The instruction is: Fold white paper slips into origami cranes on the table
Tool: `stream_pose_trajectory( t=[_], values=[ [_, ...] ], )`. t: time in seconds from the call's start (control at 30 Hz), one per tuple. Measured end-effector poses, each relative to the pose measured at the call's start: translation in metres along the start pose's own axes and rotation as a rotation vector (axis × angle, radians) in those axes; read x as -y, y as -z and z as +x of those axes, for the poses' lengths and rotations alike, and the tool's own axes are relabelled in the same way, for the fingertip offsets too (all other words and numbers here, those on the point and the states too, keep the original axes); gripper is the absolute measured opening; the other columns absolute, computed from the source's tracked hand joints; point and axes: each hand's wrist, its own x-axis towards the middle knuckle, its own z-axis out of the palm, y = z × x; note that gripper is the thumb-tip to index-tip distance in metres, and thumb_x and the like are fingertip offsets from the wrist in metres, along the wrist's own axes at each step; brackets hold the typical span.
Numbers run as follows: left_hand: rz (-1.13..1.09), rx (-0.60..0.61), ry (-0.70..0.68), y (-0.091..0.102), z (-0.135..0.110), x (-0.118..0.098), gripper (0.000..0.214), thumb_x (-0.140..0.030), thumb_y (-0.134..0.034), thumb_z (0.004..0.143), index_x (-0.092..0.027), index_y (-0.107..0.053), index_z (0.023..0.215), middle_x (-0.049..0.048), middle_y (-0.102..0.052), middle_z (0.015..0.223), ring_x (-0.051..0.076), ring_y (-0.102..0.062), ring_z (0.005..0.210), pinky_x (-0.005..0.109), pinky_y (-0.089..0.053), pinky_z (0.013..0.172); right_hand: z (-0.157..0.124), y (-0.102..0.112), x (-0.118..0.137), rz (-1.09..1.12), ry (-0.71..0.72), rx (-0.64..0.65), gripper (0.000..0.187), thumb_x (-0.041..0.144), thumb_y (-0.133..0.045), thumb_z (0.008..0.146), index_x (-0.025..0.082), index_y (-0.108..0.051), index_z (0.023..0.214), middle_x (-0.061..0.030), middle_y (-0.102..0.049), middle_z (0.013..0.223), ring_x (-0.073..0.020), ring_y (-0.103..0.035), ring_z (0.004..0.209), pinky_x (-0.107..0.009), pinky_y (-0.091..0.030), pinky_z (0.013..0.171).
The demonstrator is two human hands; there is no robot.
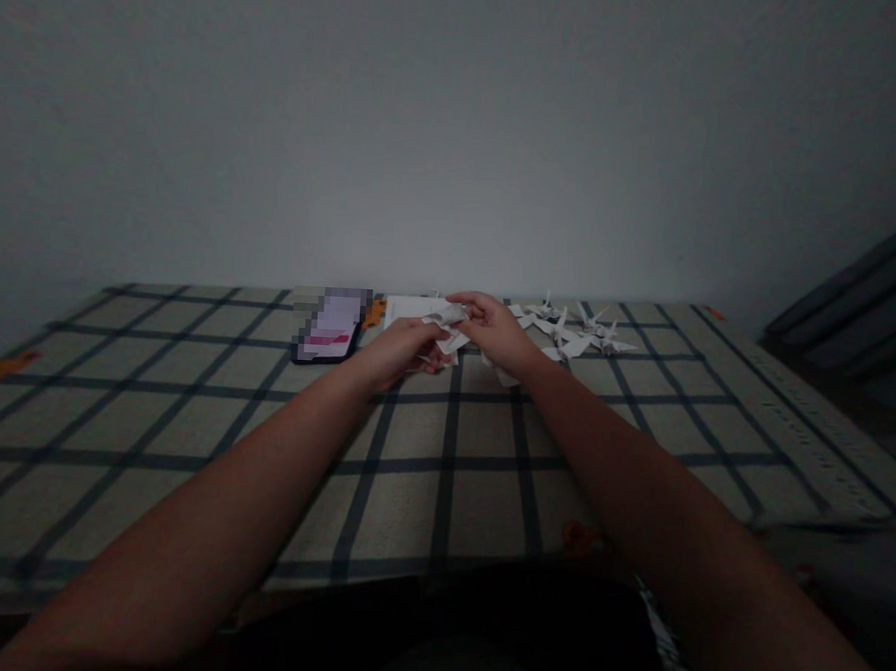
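Observation:
Between my two hands is a partly folded piece of white paper point(450, 321), held a little above the checked tablecloth. My left hand point(406, 351) grips its left side, fingers curled under it. On the other side my right hand point(493, 328) pinches the paper with thumb and fingers, its index finger arched over the top. Hands cover much of the paper, so its exact shape is hard to make out. Several white folded paper cranes point(560, 333) lie just right of my right hand. Behind the hands rests a flat white sheet or pad point(400, 306), partly hidden.
A phone point(334, 332) with a lit screen lies left of my hands. The checked tablecloth point(410, 494) has orange patterns at its edges. A grey wall point(458, 136) rises behind the table, and dark striped fabric point(863, 282) stands at the right.

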Motion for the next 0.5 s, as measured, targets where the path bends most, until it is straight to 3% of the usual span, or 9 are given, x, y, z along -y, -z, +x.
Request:
stream_pose_trajectory(
  t=[0.13,0.4,0.5],
  values=[
    [0.016,0.018,0.008,0.0001,0.0003,0.0022,0.018,-0.028,-0.068,0.074,-0.012,-0.068,0.082,0.0079,-0.068,0.064,0.013,-0.059,0.052,0.022,-0.045,0.049,0.0,0.0011,-0.0012,0.008,0.004,-0.002,0.034,0.016,-0.066,0.081,0.02,-0.063,0.115,0.0011,-0.06,0.082,-0.0131,-0.06,0.076,-0.027,-0.052,0.073],
    [0.015,-0.009,0.004,-0.0022,-0.0022,0.001,0.007,-0.017,-0.068,0.074,-0.012,-0.067,0.079,0.0052,-0.066,0.062,0.008,-0.053,0.049,0.019,-0.044,0.049,0.0005,0.0009,-0.0045,-0.005,0.005,0.002,0.034,0.017,-0.065,0.082,0.02,-0.062,0.115,0.0022,-0.059,0.079,-0.013,-0.059,0.074,-0.027,-0.051,0.073],
    [0.017,-0.017,0.014,-0.002,-0.0016,0.0007,0.009,-0.018,-0.068,0.074,-0.012,-0.068,0.081,0.0065,-0.067,0.063,0.011,-0.058,0.053,0.02,-0.045,0.051,0.0004,0.0006,-0.0059,-0.004,0.007,-0.012,0.035,0.017,-0.065,0.081,0.019,-0.062,0.116,0.0019,-0.059,0.08,-0.013,-0.059,0.074,-0.027,-0.051,0.073]
  ],
)
